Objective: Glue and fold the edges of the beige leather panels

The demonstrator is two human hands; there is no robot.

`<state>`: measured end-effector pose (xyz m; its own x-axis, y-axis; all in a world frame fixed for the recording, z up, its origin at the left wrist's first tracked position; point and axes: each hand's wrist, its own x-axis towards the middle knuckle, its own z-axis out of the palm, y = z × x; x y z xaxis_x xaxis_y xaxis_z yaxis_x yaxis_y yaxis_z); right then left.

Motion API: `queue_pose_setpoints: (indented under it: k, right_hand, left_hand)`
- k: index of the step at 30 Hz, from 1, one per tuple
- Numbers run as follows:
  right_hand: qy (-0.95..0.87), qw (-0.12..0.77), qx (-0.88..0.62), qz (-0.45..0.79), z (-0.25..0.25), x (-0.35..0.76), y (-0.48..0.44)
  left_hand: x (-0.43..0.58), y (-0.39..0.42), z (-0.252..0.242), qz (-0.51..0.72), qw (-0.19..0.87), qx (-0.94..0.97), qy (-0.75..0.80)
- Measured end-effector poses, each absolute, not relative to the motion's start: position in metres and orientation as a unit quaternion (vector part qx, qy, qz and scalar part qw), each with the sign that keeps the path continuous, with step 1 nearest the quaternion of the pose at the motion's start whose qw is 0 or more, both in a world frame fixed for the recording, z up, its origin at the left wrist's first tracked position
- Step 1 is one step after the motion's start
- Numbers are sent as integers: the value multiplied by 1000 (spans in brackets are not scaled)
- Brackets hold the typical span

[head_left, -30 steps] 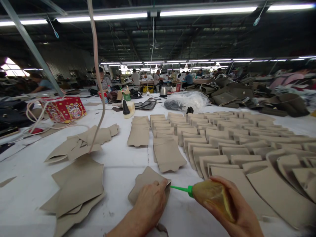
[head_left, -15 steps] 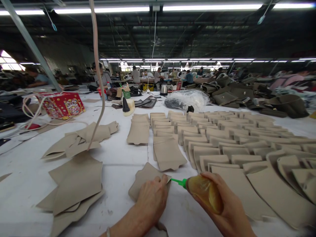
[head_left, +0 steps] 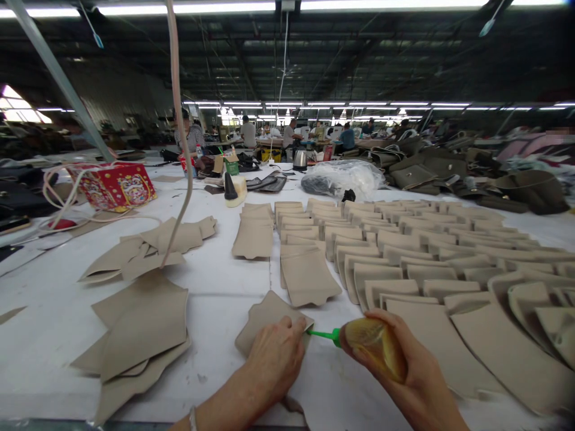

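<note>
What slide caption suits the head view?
Left hand on a beige piece, right hand holding a green-nozzled bottle.

The bottle (head_left: 374, 346) in the right hand (head_left: 413, 368) is now nearer to the beige piece (head_left: 266, 309), and its green nozzle (head_left: 333, 337) reaches farther in at this piece's right corner.

Around our white desk (head_left: 220, 326) we see a large workroom: dark ceiling (head_left: 372, 54), bright strip lights (head_left: 377, 5), a glowing window (head_left: 18, 108) and slanting metal pole (head_left: 60, 78) at left.
</note>
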<state>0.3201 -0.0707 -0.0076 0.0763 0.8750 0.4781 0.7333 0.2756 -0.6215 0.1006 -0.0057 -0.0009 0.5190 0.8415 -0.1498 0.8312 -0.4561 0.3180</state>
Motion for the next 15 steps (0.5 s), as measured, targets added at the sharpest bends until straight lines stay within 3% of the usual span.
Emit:
queue_pose_setpoints:
  k: [15]
  right_hand:
    - [-588, 467, -624, 216, -3, 321, -73]
  left_hand:
    - [91, -9, -3, 46, 218, 857, 466]
